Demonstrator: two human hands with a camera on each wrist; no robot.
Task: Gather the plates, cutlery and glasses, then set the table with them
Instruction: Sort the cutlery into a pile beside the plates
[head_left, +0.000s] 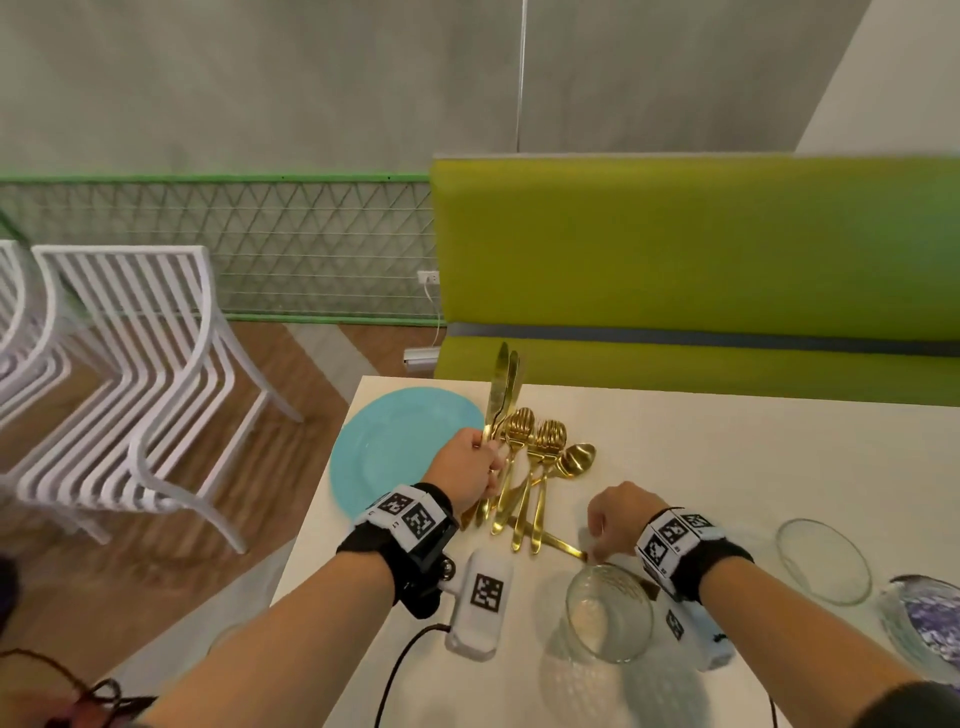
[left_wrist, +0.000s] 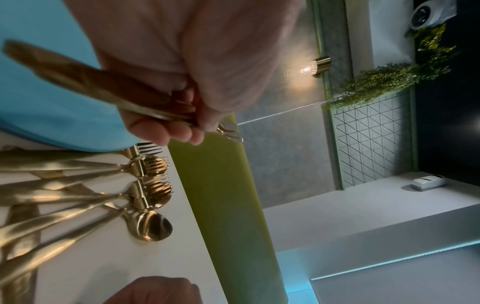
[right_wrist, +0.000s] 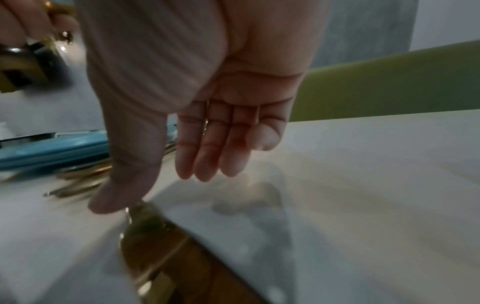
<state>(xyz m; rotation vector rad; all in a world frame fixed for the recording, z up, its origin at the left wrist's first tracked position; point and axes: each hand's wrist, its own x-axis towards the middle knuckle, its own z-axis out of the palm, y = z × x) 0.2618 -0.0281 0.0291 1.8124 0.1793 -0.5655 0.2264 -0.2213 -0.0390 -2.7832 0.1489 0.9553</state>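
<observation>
My left hand (head_left: 470, 467) (left_wrist: 187, 123) grips two gold knives (head_left: 501, 384) (left_wrist: 78, 82) by their handles, blades pointing up and away, over the edge of a turquoise plate (head_left: 384, 452). Several gold forks and spoons (head_left: 540, 467) (left_wrist: 145, 191) lie fanned on the white table (head_left: 727, 457) just right of that hand. One more gold knife (head_left: 558, 542) (right_wrist: 145, 226) lies crosswise under their handles. My right hand (head_left: 613, 519) (right_wrist: 153, 188) hovers over its near end, fingers straight and relaxed, thumb tip touching the metal. A clear glass (head_left: 608, 613) stands close to my right wrist.
A clear glass bowl (head_left: 823, 561) and a patterned glass plate (head_left: 919, 618) sit at the right of the table. A green bench (head_left: 675, 260) runs along the far side. White slatted chairs (head_left: 145, 389) stand on the wooden floor to the left.
</observation>
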